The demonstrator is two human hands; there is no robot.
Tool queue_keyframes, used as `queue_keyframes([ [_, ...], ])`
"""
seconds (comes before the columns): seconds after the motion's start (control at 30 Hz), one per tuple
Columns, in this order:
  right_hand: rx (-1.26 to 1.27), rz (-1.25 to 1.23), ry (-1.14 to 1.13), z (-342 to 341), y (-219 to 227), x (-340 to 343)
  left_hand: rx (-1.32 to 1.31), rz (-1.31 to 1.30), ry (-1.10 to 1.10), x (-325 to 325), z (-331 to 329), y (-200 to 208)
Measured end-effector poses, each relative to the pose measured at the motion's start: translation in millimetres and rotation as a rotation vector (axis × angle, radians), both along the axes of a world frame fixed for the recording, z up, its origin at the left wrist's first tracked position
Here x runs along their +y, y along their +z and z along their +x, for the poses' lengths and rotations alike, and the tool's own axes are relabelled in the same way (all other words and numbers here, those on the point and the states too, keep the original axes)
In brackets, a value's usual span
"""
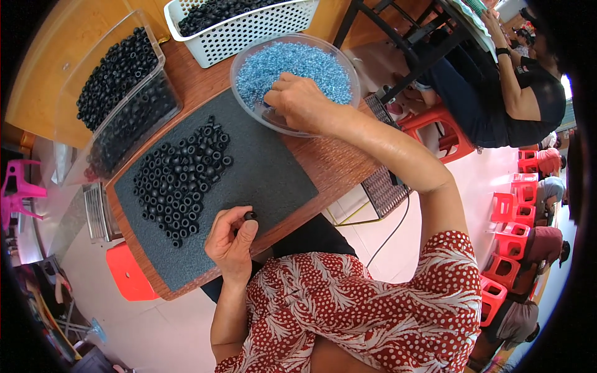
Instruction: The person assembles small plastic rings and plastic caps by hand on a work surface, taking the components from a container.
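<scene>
My left hand [231, 242] pinches a small black ring-shaped piece [250, 216] between thumb and fingertips, over the near edge of a dark grey mat [267, 161]. On the mat, left of centre, lies a spread of similar black ring-shaped pieces [180, 171], many with their holes facing up. My right hand [298, 102] reaches into a round clear plastic basin [356, 78] filled with tiny shiny light-blue pieces [283, 59]. Its fingers are curled down at the blue pieces; whatever they hold is hidden.
A clear bin [163, 56] of black pieces stands at the table's left edge. Behind the mat sits a white perforated basket [249, 42] with more of them. A person [528, 93] sits at the right by a red stool [441, 127]. Another red stool [127, 273] is at lower left.
</scene>
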State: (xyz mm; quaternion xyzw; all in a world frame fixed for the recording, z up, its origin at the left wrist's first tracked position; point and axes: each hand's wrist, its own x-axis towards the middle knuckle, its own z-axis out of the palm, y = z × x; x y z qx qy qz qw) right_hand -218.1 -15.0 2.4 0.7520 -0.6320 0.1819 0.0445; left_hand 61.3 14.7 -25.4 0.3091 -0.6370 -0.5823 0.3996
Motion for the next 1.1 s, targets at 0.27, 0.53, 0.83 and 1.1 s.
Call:
queue_keyframes([
  [0.27, 0.131, -0.053, 0.085, 4.1, -6.2, -6.4, -0.044, -0.02, -0.002, -1.1, 1.0, 1.3],
  [0.53, 0.19, 0.067, 0.09, -4.7, -3.4, -15.6, 0.01, 0.02, -0.012, -3.3, -1.1, -2.6],
  [0.83, 0.326, 0.123, 0.163, -1.9, -2.9, -21.5, 0.027, 0.027, -0.01, -4.8, 0.2, -7.4],
  [1.1, 0.108, -0.017, 0.038, -9.4, 5.8, -10.7, 0.069, 0.07, -0.019, -5.0, 3.4, -13.9],
])
